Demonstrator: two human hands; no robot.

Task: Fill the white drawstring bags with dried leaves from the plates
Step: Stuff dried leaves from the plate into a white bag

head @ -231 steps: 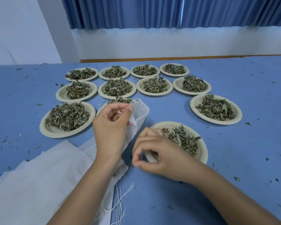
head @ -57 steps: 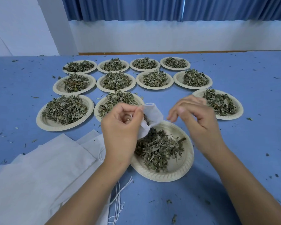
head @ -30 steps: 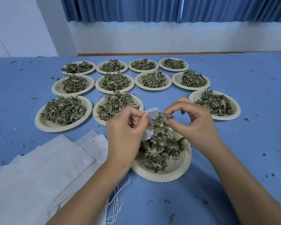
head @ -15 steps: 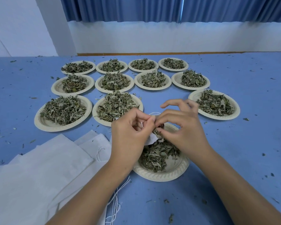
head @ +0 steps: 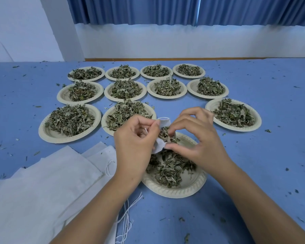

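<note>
My left hand pinches the mouth of a small white drawstring bag and holds it above the nearest paper plate. My right hand pinches a clump of dried leaves at the bag's opening. Most of the bag is hidden behind my hands. A loose heap of dried leaves lies on that plate.
Several more paper plates heaped with dried leaves stand in rows across the blue table. A stack of flat white bags with loose strings lies at the front left. Leaf crumbs are scattered over the table.
My right hand lifted a clump of leaves from the near plate and brought it to the bag's mouth. It now presses the leaves in, a little lower than before.
</note>
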